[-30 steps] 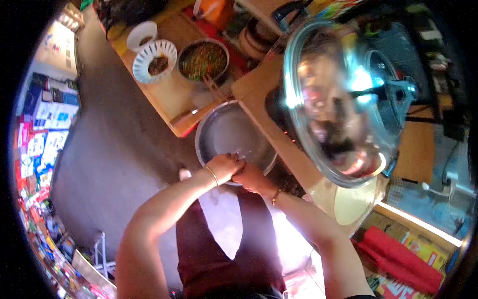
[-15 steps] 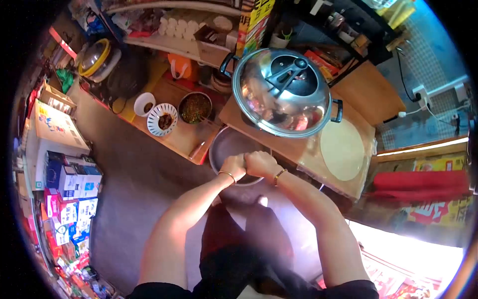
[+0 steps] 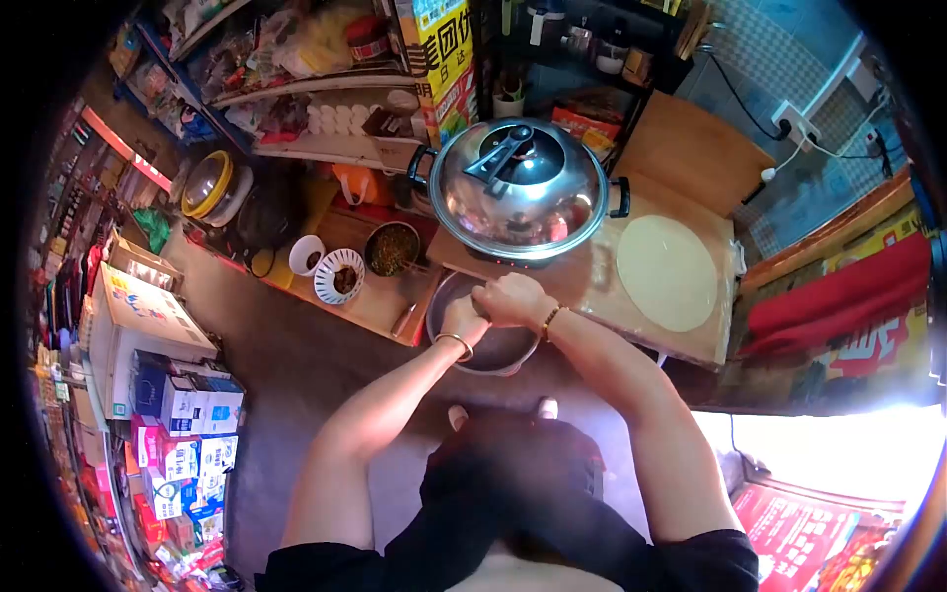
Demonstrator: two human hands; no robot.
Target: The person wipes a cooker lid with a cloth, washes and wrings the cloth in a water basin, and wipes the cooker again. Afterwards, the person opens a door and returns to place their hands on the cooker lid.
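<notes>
My left hand (image 3: 464, 318) and my right hand (image 3: 516, 300) are both closed and meet over a round metal basin (image 3: 498, 357). Whatever sits between the fingers is mostly hidden, so I cannot make it out. A bracelet circles each wrist. Just beyond the basin stands a large pan with a shiny domed lid (image 3: 464, 209) and black side handles. To its right, a round, flat, pale sheet of dough (image 3: 667, 272) lies on a wooden board (image 3: 600, 314).
On the low table (image 3: 367, 318) at left stand a white cup (image 3: 304, 252), a striped bowl (image 3: 328, 268) with dark sauce and a bowl of chopped greens (image 3: 393, 249). Stacked boxes (image 3: 187, 409) line the left. A red roll (image 3: 838, 296) lies at right.
The view has tilted upward, showing more of the shelves. My hands stay together over the basin; the left now sits slightly lower than the right, their grip turned a little.
</notes>
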